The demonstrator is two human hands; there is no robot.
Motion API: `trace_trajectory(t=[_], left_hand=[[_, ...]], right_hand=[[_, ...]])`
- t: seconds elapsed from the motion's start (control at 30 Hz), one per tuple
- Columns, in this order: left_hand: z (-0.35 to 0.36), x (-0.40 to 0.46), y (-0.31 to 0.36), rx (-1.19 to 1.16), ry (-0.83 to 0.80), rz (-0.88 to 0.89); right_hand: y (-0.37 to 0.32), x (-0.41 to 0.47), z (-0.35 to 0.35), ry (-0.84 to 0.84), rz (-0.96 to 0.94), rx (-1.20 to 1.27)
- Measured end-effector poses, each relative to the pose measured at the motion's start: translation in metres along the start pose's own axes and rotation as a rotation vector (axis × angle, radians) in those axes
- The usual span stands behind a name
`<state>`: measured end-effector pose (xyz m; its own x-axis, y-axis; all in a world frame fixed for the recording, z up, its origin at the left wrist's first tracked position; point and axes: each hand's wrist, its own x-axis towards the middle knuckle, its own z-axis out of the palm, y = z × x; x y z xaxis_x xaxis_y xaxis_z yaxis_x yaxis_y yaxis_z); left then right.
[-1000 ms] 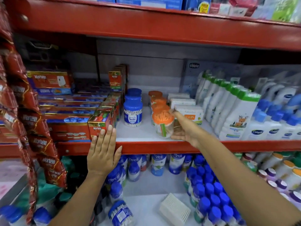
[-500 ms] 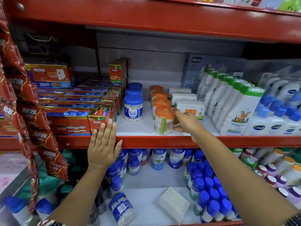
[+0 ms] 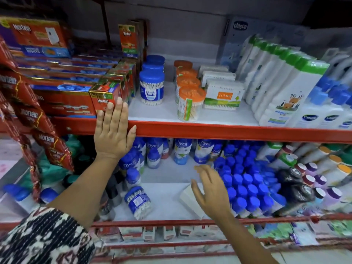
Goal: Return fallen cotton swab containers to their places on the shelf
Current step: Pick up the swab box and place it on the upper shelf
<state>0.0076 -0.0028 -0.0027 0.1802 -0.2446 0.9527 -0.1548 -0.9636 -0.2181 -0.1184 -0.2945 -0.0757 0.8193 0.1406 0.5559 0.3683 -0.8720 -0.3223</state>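
Both hands are empty. Left hand lies flat, fingers together, against the red edge of the middle shelf; its fingertips overlap the front of a small red Mortein box. Its patterned sleeve fills the lower left corner. Right hand hangs over the lower shelf with fingers spread, gripping nothing, above a white box that lies flat there; the hand is blurred.

On the lower shelf a blue-lidded swab jar lies on its side on the white shelf floor, left of the white box and apart from both hands. Behind it stand Nycil bottles, and to the right a dense block of blue-capped bottles.

On the middle shelf, a row of blue-lidded jars runs front to back; the front one stands upright, label forward. Just right, with a gap between, a row of orange-lidded jars stands upright, the front one near the shelf edge. Beside these are white Tulips swab boxes, then green-capped white bottles. Red Mortein packets hang at the left.
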Motion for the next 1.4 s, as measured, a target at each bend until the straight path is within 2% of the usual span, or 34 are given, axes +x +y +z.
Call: trace_trajectory(t=[0.13, 0.23, 0.3, 0.4, 0.57, 0.7, 0.77, 0.83, 0.9, 0.97, 1.07, 1.3, 1.4], left_hand=[[-0.001, 0.001, 0.001, 0.006, 0.002, 0.003], [-0.002, 0.000, 0.002, 0.003, 0.002, 0.005], [-0.001, -0.001, 0.002, 0.004, 0.000, 0.003], [0.000, -0.001, 0.001, 0.003, 0.001, 0.006], [0.000, -0.001, 0.001, 0.007, -0.006, -0.003], [0.001, -0.002, 0.000, 0.001, -0.006, 0.001], [0.001, -0.002, -0.001, 0.001, -0.009, -0.003], [0.001, -0.003, 0.000, -0.002, -0.011, -0.006], [0.000, -0.003, 0.000, -0.007, -0.018, -0.012], [0.000, -0.003, -0.001, -0.018, -0.016, -0.013], [0.000, -0.004, -0.002, -0.017, -0.015, -0.007], [-0.001, -0.003, 0.000, -0.025, -0.011, -0.017], [0.000, -0.004, 0.000, -0.031, -0.012, -0.020]], right_hand=[[0.022, -0.019, 0.033, -0.435, 0.316, -0.072], [0.033, -0.009, 0.044, -0.775, 0.452, -0.117], [0.039, 0.001, 0.049, -0.904, 0.523, -0.071], [0.043, 0.013, 0.052, -0.990, 0.583, -0.029], [0.038, 0.019, 0.044, -0.890, 0.551, -0.079], [0.024, 0.008, 0.025, -0.600, 0.623, 0.023], [0.017, 0.000, 0.012, -0.393, 0.732, 0.231], [0.006, -0.006, -0.004, -0.216, 0.904, 0.583], [-0.003, -0.010, -0.017, -0.150, 1.067, 1.002], [-0.009, -0.012, -0.027, -0.160, 1.180, 1.272], [-0.014, -0.010, -0.038, -0.221, 1.238, 1.566], [-0.028, -0.001, -0.059, -0.399, 1.162, 2.099], [-0.025, -0.005, -0.057, -0.451, 1.135, 2.210]])
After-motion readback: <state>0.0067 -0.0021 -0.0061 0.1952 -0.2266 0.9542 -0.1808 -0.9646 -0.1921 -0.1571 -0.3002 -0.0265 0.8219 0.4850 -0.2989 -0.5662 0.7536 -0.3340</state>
